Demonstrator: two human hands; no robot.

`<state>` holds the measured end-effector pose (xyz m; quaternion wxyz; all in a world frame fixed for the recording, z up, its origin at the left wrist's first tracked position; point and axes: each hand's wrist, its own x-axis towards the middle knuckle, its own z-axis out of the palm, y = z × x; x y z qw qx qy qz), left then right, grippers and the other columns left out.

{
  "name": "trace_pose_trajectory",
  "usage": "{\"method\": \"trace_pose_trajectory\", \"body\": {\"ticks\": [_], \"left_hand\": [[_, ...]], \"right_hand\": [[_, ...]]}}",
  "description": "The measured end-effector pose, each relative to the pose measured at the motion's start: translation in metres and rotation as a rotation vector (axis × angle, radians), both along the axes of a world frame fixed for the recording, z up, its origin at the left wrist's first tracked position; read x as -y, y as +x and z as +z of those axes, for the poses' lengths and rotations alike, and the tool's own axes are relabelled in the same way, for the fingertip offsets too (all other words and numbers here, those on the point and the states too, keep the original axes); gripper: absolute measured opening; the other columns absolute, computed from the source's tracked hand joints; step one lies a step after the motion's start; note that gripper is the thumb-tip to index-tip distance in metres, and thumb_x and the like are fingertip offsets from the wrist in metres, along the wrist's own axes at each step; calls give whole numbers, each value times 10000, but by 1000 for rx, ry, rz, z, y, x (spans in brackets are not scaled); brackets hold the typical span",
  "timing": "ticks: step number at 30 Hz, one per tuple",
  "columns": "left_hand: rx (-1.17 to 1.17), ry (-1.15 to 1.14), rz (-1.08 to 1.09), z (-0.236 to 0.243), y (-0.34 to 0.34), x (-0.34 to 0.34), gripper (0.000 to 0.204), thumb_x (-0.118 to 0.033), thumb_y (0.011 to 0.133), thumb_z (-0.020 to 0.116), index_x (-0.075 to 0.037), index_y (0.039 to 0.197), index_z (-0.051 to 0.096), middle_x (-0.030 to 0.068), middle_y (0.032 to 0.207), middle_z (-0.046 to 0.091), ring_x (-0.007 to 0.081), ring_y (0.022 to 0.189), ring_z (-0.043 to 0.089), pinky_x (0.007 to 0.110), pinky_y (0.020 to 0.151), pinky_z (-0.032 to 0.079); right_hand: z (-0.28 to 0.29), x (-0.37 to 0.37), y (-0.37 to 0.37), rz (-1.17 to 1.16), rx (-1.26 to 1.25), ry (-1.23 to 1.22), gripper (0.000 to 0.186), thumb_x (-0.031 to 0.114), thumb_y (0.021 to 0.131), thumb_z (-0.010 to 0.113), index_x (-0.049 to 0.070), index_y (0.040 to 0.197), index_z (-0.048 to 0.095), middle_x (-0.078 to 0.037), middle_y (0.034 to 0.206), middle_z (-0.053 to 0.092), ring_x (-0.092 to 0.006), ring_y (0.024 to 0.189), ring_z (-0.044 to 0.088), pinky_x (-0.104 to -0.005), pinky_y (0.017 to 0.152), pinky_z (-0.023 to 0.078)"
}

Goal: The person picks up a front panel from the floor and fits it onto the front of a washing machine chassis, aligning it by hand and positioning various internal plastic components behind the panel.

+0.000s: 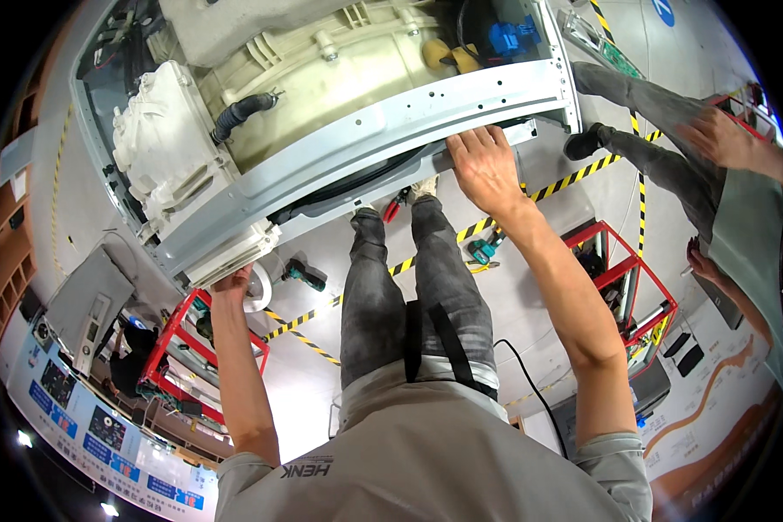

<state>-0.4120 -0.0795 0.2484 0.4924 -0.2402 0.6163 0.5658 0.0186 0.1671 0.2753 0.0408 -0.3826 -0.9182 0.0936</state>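
Note:
An opened washing machine stands before me, with a pale tub [339, 100] and a white plastic housing [165, 139] showing inside. Along its front runs a grey metal crossbar [365, 122]. Just below that, a long grey front panel [339, 205] slants from lower left to upper right, with a dark gap behind it. My right hand [483, 170] is closed over the panel's right end, fingers curled on its upper edge. At the left end my left hand [231, 283] grips the underside of a white ribbed part [235, 250]; its fingertips are partly hidden.
On the floor lie a dark green cordless drill [304, 275], a teal power tool [485, 249] and red-handled pliers [396, 205]. Red-framed carts [183, 348] stand on both sides. Another person's legs [661, 113] and hands are at the right. A black cable [535, 387] hangs near my right side.

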Motion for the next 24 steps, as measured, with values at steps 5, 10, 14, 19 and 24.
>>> {"method": "trace_pose_trajectory", "body": {"ticks": [5,10,14,19,24], "left_hand": [[-14,-23,-35,-2,4,6,390,-232,826,618,-57,1165,537,145,1158,580,318,1047,575,488,913,474],[-37,-131,5,4,10,7,395,-269,849,590,-35,1162,533,145,1163,577,316,1059,568,502,936,448],[-44,-96,4,0,9,5,375,-262,850,585,-33,1145,549,143,1137,593,311,1046,576,507,927,452],[21,10,-6,-12,-7,8,383,-268,847,577,-77,1176,542,123,1192,567,301,1086,553,492,944,446],[95,129,-24,-14,-11,6,409,-297,844,573,-108,1204,530,97,1229,546,303,1113,534,493,962,430]], "right_hand": [[1,3,0,-9,-20,14,138,89,752,529,45,880,558,-69,836,533,-224,836,529,-365,800,415],[0,6,1,-35,-33,14,173,63,703,545,44,875,558,-81,833,533,-243,855,537,-380,844,414],[2,9,-1,-53,4,-4,190,64,690,553,55,880,545,-76,844,518,-233,885,531,-407,891,384],[7,16,-4,-124,46,-48,266,109,743,522,50,1001,549,-100,973,542,-248,1009,513,-427,988,322],[12,30,-4,-276,-66,16,414,93,729,557,40,1137,507,-171,1156,485,-312,1097,460,-456,989,314]]}}
